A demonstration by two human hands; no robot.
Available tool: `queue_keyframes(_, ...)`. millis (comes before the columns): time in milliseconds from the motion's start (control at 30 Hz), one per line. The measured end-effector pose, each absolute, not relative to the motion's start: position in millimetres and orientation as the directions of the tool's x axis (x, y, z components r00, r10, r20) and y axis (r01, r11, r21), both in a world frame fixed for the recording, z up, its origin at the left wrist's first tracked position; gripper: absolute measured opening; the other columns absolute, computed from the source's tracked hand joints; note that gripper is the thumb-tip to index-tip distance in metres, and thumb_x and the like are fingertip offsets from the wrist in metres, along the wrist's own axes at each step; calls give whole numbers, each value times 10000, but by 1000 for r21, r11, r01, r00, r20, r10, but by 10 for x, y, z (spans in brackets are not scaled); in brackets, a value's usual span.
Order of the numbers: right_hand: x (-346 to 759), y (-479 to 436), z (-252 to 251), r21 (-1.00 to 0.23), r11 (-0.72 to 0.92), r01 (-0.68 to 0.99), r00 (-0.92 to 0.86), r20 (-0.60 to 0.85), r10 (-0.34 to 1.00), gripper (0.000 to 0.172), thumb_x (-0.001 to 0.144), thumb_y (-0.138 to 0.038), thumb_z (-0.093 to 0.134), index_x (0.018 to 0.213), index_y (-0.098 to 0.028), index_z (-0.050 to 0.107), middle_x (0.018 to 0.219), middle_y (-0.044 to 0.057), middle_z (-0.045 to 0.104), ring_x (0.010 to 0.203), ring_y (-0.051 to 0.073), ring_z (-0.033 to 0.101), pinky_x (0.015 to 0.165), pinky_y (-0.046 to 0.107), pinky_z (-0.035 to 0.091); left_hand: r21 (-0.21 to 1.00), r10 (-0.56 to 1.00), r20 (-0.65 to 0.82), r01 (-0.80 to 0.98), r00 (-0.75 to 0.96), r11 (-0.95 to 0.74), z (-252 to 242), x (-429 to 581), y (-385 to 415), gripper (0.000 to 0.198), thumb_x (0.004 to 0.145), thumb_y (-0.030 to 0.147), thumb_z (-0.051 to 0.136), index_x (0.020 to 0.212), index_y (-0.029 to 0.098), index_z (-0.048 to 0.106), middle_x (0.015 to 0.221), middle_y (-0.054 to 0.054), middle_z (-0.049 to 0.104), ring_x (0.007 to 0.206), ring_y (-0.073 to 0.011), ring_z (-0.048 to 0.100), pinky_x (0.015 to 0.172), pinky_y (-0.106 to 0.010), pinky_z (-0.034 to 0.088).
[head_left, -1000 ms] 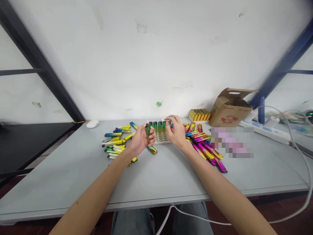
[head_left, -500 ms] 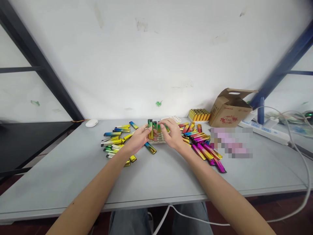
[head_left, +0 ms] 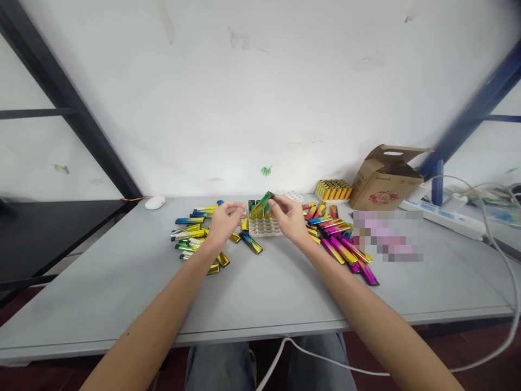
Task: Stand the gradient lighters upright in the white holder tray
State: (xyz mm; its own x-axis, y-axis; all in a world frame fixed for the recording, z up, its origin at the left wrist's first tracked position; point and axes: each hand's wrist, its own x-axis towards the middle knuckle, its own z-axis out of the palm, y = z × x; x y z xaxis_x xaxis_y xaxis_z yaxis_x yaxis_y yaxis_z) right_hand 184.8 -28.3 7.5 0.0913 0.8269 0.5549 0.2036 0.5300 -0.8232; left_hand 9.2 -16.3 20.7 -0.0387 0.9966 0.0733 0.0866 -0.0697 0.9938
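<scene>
My right hand [head_left: 291, 217] pinches a green-and-gold lighter [head_left: 262, 203], held tilted above the white slotted tray [head_left: 266, 228]. Several green lighters [head_left: 254, 209] stand upright in the tray's back row. My left hand [head_left: 222, 222] hovers just left of the tray, fingers loosely curled, nothing visible in them. It is over a pile of blue, green and gold lighters [head_left: 193, 236]. A loose gold-green lighter [head_left: 251, 243] lies in front of the tray.
A heap of pink and gold lighters [head_left: 345, 247] lies right of the tray. Behind it stand a tray of yellow lighters [head_left: 332, 190] and an open cardboard box [head_left: 385, 179]. A white mouse [head_left: 155, 202] sits back left; a power strip [head_left: 443, 214] and cables run at the right.
The green lighter has passed from my left hand to my right hand, which now holds it tilted over the tray. My left hand has drawn back to the left.
</scene>
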Motion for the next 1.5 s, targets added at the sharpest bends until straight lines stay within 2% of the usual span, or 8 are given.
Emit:
queue_keyframes(233,1758,-213,-186,-656,520,547,2,623,783,236,910,-326,537,1027,-195,694,995,77,723,809,199,669,753,330,524,952,959,185,281,-212,-122,173,-47,-34,216,746,330,669,895,174,647,938,-78,706,767,-187,678,696,-300,514)
queue_keyframes(367,1745,-223,-198,-510,504,697,-118,612,782,235,955,-286,465,1004,-218,684,920,49,690,787,183,639,733,300,484,991,978,48,132,-204,-21,243,-94,-23,194,741,285,643,901,176,636,962,-78,703,768,-173,672,647,-274,506)
queue_keyframes(467,1728,-202,-187,-439,468,767,-131,607,784,259,975,-302,429,1036,-226,669,926,49,672,786,182,628,665,281,451,989,968,62,145,-242,-27,286,-154,1,198,741,264,605,917,177,635,986,-78,696,793,-178,671,639,-270,501)
queue_keyframes(667,1692,-193,-168,-447,419,790,-70,613,787,301,949,-310,496,1232,-252,583,960,24,700,707,169,621,613,281,431,849,958,251,506,-136,-151,255,-196,-8,208,701,235,609,899,198,659,872,-55,705,814,-216,661,727,-320,493)
queue_keyframes(1167,1670,-340,-124,-348,466,814,-174,619,766,399,924,-245,473,1316,-255,546,923,30,696,682,171,637,617,291,462,806,935,342,540,-92,-242,191,-111,-43,181,748,200,562,905,201,652,1011,-73,718,950,-236,657,883,-364,489)
queue_keyframes(1300,1596,-446,-73,-297,584,755,-312,621,719,303,939,-267,468,1210,-248,604,1051,55,694,915,193,657,752,297,501,793,908,394,554,-144,-256,198,-130,-42,202,770,202,523,929,204,645,1042,-65,715,992,-232,652,914,-357,475)
queue_keyframes(1400,1468,-538,-72,-188,707,682,-496,591,636,353,944,-304,475,1271,-211,569,1266,99,621,1171,240,564,984,381,461,798,886,431,531,-173,-285,191,-149,-23,193,788,205,497,919,206,638,1032,-56,717,1010,-221,651,940,-345,466)
queue_keyframes(1500,1354,-579,-148,-135,728,672,-585,505,634,433,939,-346,497,1334,-174,528,1366,137,557,1339,304,433,1084,471,383,789,878,448,535,-168,-301,192,-157,-14,184,792,203,492,908,204,634,1008,-54,719,997,-215,654,920,-330,475)
